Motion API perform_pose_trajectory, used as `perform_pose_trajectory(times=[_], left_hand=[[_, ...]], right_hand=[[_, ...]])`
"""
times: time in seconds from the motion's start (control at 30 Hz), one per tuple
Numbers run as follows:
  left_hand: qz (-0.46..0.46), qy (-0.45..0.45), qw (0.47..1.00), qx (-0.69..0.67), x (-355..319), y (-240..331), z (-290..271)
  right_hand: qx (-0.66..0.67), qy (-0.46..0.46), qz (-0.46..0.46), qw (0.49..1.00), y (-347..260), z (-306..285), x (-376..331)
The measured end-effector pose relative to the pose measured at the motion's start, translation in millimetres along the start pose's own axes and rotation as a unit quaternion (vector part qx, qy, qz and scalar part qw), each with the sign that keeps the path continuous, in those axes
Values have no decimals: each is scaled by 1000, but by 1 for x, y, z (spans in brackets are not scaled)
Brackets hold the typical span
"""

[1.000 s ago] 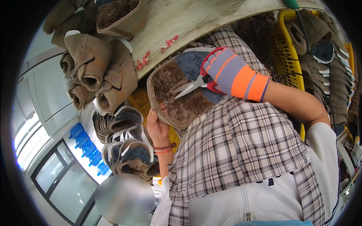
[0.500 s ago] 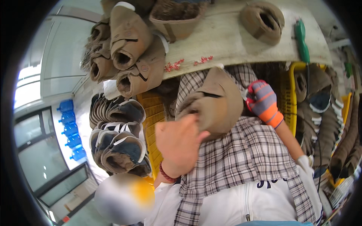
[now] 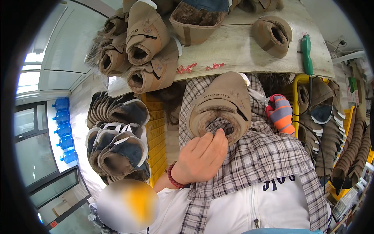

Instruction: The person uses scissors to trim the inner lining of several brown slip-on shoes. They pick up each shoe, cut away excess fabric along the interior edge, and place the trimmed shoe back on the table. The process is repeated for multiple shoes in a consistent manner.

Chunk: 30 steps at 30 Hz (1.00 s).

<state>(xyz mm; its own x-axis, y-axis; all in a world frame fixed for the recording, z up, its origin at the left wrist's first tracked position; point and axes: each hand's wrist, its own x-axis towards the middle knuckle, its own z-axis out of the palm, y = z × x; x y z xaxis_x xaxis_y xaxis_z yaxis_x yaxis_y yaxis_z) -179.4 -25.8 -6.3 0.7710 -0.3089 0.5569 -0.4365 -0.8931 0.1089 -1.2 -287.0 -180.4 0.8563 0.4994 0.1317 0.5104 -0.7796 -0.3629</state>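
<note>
On my plaid-covered lap rests a brown fleece-lined shoe upper [image 3: 218, 97], its furry opening turned toward me and a white edge at its far tip. My bare left hand [image 3: 202, 154] is at the near rim of that opening, fingertips pinched together. What they pinch is too small to make out. My right hand [image 3: 280, 114], in a striped orange, grey and red glove, is closed around a thin pale pointed tool [image 3: 258, 96] just right of the upper. The rest of the tool is hidden in the glove.
Several similar uppers [image 3: 146, 37] lie on the worktable [image 3: 237, 50], with red scraps [image 3: 187, 68] and a green corded tool [image 3: 307, 54]. Yellow crates [image 3: 157, 136] flank my legs. Stacked uppers stand left [image 3: 117, 144] and right [image 3: 323, 140].
The upper has turned so that its opening faces me. My left hand has moved right to the opening and pinched its fingers. My right hand has drawn away rightward with the pale tool.
</note>
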Motion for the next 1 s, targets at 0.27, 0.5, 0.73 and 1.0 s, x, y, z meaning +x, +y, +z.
perform_pose_trajectory(times=[0.27, 0.5, 0.73, 1.0], left_hand=[[-21, 41, 999, 10, -4, 2, -7], [2, 146, 985, 97, 34, -12, -10], [87, 186, 979, -2, 147, -49, 64], [91, 5, 995, -34, 256, -98, 191]], right_hand=[[17, 55, 92, 994, 4, 0, -4], [132, 102, 122, 978, 12, 9, -6], [109, 82, 142, 980, 9, -7, -1], [139, 61, 175, 973, 20, -6, 1]])
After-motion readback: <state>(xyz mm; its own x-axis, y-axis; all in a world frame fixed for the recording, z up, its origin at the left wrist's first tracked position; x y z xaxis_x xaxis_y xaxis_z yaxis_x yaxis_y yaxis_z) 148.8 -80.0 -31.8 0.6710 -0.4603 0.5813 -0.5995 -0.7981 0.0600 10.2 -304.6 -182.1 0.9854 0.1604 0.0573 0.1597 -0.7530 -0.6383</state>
